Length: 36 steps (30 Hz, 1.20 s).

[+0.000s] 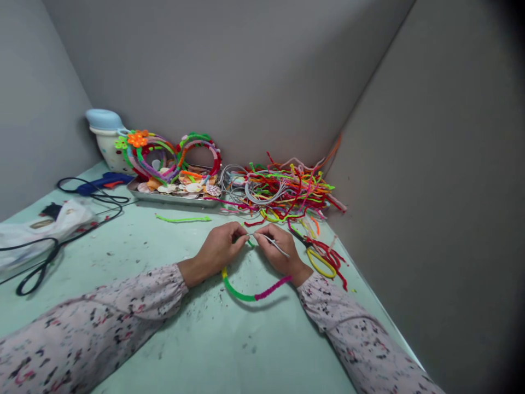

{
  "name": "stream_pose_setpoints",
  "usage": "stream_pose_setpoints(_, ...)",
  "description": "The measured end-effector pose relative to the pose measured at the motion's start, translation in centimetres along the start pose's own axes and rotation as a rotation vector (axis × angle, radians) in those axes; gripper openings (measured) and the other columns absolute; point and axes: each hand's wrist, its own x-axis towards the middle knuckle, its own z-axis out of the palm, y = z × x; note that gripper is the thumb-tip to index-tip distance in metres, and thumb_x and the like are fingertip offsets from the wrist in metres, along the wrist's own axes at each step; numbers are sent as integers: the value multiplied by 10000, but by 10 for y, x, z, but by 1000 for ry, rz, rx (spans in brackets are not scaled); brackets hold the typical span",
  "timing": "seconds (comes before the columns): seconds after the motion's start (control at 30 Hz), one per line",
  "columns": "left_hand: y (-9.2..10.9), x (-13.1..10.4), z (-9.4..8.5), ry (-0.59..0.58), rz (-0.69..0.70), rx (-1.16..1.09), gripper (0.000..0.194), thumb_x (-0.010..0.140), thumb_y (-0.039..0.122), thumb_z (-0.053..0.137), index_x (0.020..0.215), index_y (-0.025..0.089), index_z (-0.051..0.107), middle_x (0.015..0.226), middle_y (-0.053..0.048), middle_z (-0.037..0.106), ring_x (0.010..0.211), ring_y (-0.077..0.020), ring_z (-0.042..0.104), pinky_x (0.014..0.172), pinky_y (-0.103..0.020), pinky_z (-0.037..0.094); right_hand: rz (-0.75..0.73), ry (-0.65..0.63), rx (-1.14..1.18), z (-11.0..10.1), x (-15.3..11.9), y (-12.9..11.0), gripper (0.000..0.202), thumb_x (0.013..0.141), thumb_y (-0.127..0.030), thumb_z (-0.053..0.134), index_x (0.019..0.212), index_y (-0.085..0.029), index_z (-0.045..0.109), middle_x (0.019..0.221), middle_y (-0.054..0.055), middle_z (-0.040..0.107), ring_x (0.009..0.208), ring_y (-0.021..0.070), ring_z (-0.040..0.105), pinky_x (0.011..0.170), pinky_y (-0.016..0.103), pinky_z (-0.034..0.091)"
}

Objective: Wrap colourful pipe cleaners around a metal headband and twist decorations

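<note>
My left hand (221, 246) is closed in a pinch on a wire wrapped in pipe cleaner (240, 296). The wrapped part shows yellow, green and magenta stretches and curves below my hands above the table. Opposite it, my right hand (279, 250) pinches a bare grey wire (278, 248) whose end sticks out over the fingers. Between the two hands, a short green pipe cleaner tip (250, 244) hangs near the left fingertips. My fingers hide how the wire and the wrapping join.
Behind stand decorated hoops (198, 139) on a metal tray (176, 201) of shells. A pipe cleaner pile (297, 189) with coiled grey wire (266, 191) lies back right. Yellow-handled scissors (321, 264) lie beside my right hand. Left are a black cable (39, 273), plastic bag (71, 219) and cup (109, 142).
</note>
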Motion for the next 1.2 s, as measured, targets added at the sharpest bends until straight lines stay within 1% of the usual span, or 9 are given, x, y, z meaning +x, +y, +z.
stream_pose_setpoints(0.2,1,0,-1,16,5,36,104,813,261,590,797,178,651,732,-5,677,622,-122,570,588,-226,395,6,-4,-3,0,0,-1,94,865,-239,596,835,-181,664,763,17,665,705,148,607,663,252,442)
stream_pose_setpoints(0.4,5,0,-3,17,9,49,104,809,256,595,774,175,651,716,-2,671,630,-125,575,592,-228,395,2,-8,1,0,0,-3,97,868,-234,587,834,-182,661,767,20,669,711,151,610,669,255,446)
stream_pose_setpoints(0.7,0,1,-1,21,37,54,120,823,279,590,829,183,663,760,-14,688,673,-140,595,621,-239,415,8,-3,-10,0,0,-2,100,865,-232,583,822,-177,655,758,20,664,702,150,604,659,254,444)
stream_pose_setpoints(1.0,3,0,-2,49,17,90,103,801,265,604,777,182,661,721,-9,682,638,-129,580,593,-228,391,17,-5,19,0,0,-7,100,860,-238,584,810,-191,656,761,19,673,688,150,604,656,256,455)
stream_pose_setpoints(1.2,6,-1,-4,43,18,128,92,796,246,598,767,177,651,720,-9,672,652,-132,580,608,-232,386,25,-10,36,0,0,-6,107,867,-249,590,813,-186,657,766,17,672,691,146,604,657,250,450)
